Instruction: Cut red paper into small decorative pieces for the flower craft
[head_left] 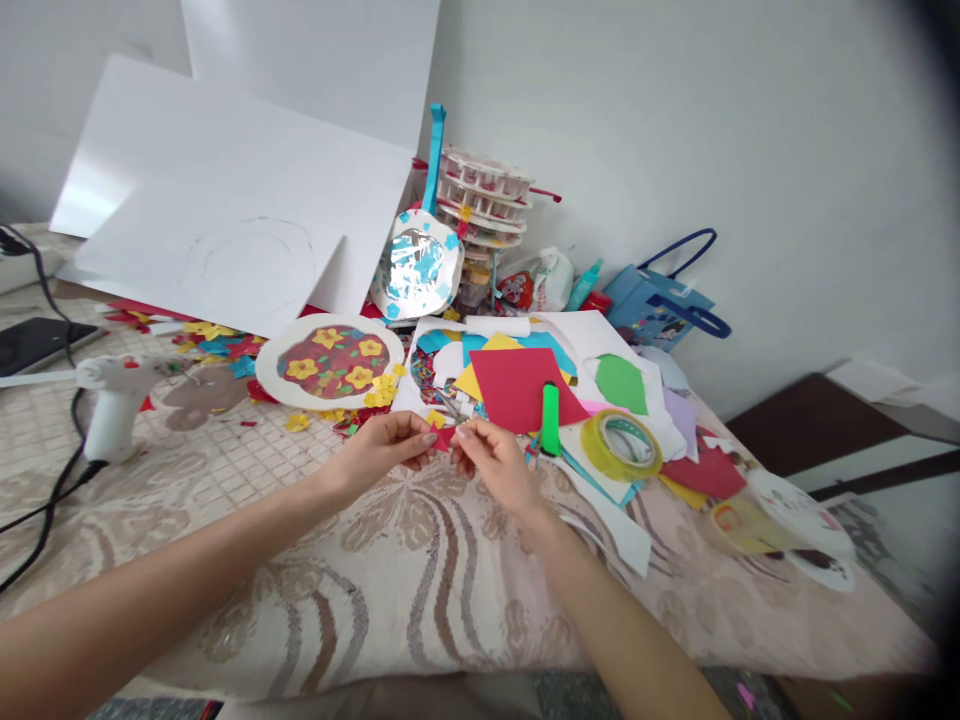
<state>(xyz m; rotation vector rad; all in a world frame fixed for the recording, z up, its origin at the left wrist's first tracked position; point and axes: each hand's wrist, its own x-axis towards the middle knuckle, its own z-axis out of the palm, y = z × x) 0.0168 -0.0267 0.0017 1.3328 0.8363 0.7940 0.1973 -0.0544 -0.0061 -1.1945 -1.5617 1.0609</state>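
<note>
- The left hand (386, 440) and right hand (487, 458) pinch one small red paper scrap (444, 438) between fingertips, above the tabletop (420, 570) near its front edge.
- Keep both grips narrow and light; support the scrap close to the working fold.
- Stay clear of the tape roll (621, 445).

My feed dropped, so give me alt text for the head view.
Both hands, left hand and right hand, pinch a small red paper scrap over a patterned tablecloth. Behind lie a red sheet, tape roll and flowered paper plate.
</note>
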